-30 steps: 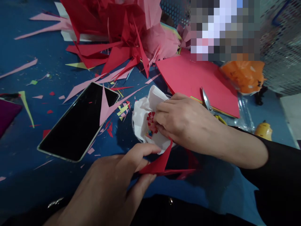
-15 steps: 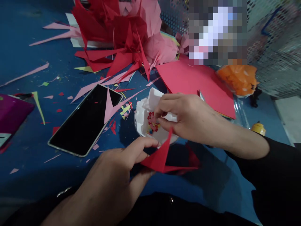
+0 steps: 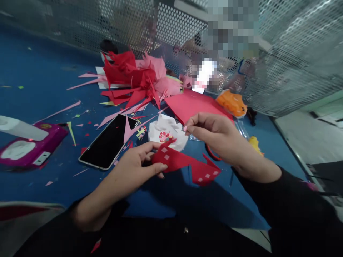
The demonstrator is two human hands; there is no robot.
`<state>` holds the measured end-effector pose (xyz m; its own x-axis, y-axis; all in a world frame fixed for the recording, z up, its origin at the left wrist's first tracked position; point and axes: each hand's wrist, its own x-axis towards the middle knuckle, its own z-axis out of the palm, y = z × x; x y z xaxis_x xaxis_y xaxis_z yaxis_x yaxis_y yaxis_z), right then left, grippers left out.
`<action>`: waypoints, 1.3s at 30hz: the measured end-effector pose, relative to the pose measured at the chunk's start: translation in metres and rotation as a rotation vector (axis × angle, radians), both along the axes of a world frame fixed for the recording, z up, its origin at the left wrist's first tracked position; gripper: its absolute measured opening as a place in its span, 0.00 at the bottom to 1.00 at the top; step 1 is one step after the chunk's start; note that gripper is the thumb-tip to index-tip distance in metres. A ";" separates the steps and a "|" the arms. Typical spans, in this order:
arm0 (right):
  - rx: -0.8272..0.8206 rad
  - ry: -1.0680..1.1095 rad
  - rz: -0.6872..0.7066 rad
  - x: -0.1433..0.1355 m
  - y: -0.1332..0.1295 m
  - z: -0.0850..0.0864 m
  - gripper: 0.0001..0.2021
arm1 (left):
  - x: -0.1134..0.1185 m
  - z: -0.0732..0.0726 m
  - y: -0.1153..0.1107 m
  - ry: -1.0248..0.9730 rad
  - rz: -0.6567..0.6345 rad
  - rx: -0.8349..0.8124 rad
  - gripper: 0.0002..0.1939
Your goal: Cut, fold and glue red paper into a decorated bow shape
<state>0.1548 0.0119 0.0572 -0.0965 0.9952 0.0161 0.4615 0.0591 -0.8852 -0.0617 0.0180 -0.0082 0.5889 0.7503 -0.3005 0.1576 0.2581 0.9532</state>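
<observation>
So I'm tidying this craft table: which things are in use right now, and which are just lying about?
In use:
left hand holding red paper shape
right hand pinching a tiny pink square
white tissue of cut bits

Lying about:
phone
red scrap pile
red sheet
purple box

A phone (image 3: 108, 141) lies left of the crumpled tissue (image 3: 168, 132), paper scraps (image 3: 134, 80) behind.
</observation>
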 end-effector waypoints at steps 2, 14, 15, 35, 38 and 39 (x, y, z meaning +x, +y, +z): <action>-0.003 0.052 -0.029 0.001 -0.016 -0.003 0.04 | 0.001 0.000 0.001 -0.003 0.012 0.019 0.28; 0.111 0.019 -0.031 0.018 -0.062 -0.021 0.04 | 0.038 0.027 -0.003 -0.041 0.037 0.165 0.28; 0.119 -0.010 -0.034 0.019 -0.063 -0.022 0.03 | 0.042 0.027 -0.003 -0.038 0.039 0.165 0.28; 0.160 0.091 -0.256 0.030 -0.067 -0.036 0.02 | 0.060 0.016 -0.018 -0.054 0.253 0.134 0.17; 0.182 0.082 -0.233 0.029 -0.067 -0.036 0.02 | 0.059 0.016 -0.017 -0.060 0.148 0.005 0.17; 0.191 0.068 -0.221 0.028 -0.067 -0.035 0.02 | 0.059 0.016 -0.017 -0.051 0.118 -0.017 0.16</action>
